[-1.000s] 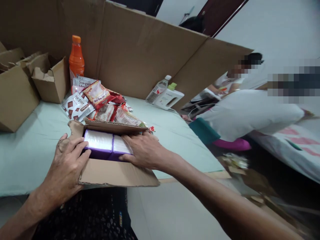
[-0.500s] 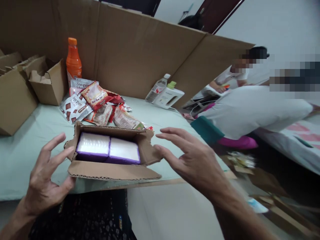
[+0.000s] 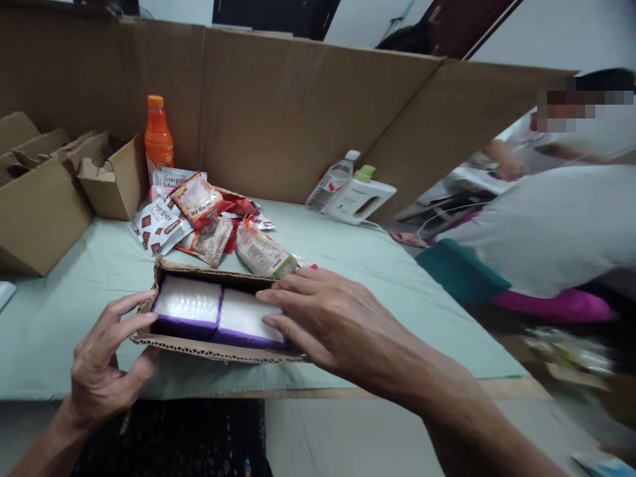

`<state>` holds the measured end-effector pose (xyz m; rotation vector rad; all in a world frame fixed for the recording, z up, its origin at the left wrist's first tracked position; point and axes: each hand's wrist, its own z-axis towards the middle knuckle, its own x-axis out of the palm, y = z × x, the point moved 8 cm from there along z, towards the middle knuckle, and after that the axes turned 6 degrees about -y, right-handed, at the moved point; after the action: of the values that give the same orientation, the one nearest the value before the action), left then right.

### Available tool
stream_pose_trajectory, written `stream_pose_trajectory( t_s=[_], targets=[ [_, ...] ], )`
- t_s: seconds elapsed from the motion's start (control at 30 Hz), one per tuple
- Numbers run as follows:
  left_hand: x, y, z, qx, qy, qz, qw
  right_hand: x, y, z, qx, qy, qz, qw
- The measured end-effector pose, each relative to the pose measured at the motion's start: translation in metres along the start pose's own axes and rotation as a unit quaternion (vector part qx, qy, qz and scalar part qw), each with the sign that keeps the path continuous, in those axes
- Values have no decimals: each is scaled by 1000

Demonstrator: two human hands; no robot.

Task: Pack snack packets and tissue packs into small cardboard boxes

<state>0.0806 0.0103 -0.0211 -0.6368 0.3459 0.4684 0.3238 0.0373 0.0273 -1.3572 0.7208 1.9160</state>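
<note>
carton (image 3: 213, 350) holds two packs (image 3: 187, 298); left hand (image 3: 91, 372) and right hand (image 3: 330, 318) spread at either end.

Makeshift indoor workroom: cardboard partition (image 3: 308, 119) backing cloth-covered worktop (image 3: 368, 298), open cartons (image 3: 44, 218) at left, pale tiled floor (image 3: 342, 437) below, another person (image 3: 551, 218) nearby.

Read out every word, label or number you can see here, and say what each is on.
"Su-per Meal": white pouch with brown squares.
"Su-per", second word partly covered: grey pouch behind it.
Too small or blurred: print on the red packet, green-cornered packet, water bottle and white jug.
Purple-sided packs: nothing readable.
</note>
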Motion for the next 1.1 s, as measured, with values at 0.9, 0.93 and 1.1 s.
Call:
stream_pose_trajectory(
  t_s=[0.9,0.93,1.1],
  targets=[
    [12,16,8,-50,-14,92,994,4,-52,-39,139,-201,244,938],
    [13,12,11,-35,-9,106,994,-3,-53,-40,151,-234,219,935],
    [21,5,26,8,24,117,993,14,-29,-27,52,-155,137,977]
  ],
)
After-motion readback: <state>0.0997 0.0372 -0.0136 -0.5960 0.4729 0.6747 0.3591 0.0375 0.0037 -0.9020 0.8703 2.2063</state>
